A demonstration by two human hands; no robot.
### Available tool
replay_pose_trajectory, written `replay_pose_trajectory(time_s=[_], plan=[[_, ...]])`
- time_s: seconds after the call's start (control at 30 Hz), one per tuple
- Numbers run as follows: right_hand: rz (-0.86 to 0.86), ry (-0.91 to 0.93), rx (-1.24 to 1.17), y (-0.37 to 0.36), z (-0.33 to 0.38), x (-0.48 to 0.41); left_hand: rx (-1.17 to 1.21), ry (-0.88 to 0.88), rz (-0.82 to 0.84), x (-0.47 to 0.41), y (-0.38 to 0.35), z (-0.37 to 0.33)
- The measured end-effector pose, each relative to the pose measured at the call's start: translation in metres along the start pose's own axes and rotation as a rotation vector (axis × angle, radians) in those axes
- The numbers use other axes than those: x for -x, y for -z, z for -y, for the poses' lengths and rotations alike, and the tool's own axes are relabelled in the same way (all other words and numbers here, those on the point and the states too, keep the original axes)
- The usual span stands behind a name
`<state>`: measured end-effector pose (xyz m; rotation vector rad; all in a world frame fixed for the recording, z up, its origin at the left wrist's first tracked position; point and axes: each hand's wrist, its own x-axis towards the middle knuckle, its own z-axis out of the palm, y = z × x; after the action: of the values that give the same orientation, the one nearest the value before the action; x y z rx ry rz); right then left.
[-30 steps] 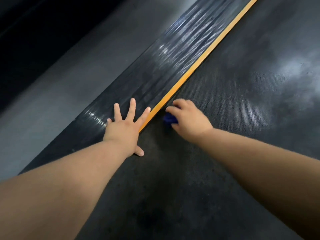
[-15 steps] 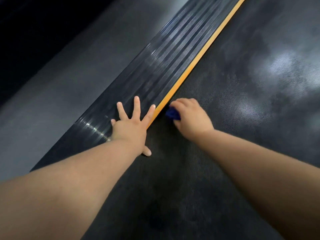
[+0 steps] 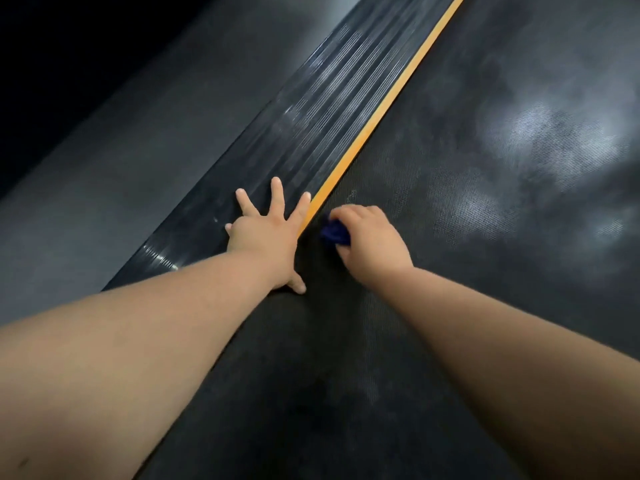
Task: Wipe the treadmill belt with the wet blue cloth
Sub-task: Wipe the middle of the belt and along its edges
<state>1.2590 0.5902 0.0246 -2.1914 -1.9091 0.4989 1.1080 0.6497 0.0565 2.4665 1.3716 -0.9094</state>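
Fingers (image 3: pixel 347 213) of the right hand (image 3: pixel 372 244) are gripping the blue cloth (image 3: pixel 334 233) at the left edge of the treadmill belt (image 3: pixel 450 244); left hand (image 3: pixel 265 237) is lying splayed on side rail (image 3: pixel 311 133).

Dim grey floor (image 3: pixel 104 174), upper-left corner black.

Most of the blue cloth (image 3: pixel 333 233) is hidden under the right hand (image 3: pixel 372 242). Only a small dark bunch shows at the hand's left edge, so its full shape cannot be told. The fingers (image 3: pixel 349 213) curl down over it, and their tips are out of sight. A stretch of the orange stripe (image 3: pixel 381 109) is covered by the left hand (image 3: pixel 265 237). Both forearms are cut off by the picture's edges, as is the treadmill belt (image 3: pixel 502 289). The upper left corner is too dark to read, perhaps floor.
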Motion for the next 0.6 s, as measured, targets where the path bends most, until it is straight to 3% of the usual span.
replay_pose_trajectory(time_s=[0.1, 0.3, 0.4, 0.53, 0.6], plan=[[-0.153, -0.267, -0.132, 0.003, 0.0, -0.021, -0.036, -0.034, 0.013, 0.001, 0.002, 0.014], [-0.131, -0.171, -0.169, -0.021, 0.032, 0.018, -0.18, -0.059, 0.039, 0.013, -0.011, 0.022], [-0.141, -0.148, -0.095, -0.012, 0.022, 0.002, -0.134, -0.033, 0.015, 0.01, -0.018, 0.017], [-0.269, -0.477, -0.176, 0.008, -0.009, -0.044, -0.044, -0.048, 0.056, 0.005, -0.021, 0.023], [-0.238, -0.469, -0.144, 0.008, -0.014, -0.05, -0.02, -0.055, 0.061, 0.001, -0.023, 0.023]])
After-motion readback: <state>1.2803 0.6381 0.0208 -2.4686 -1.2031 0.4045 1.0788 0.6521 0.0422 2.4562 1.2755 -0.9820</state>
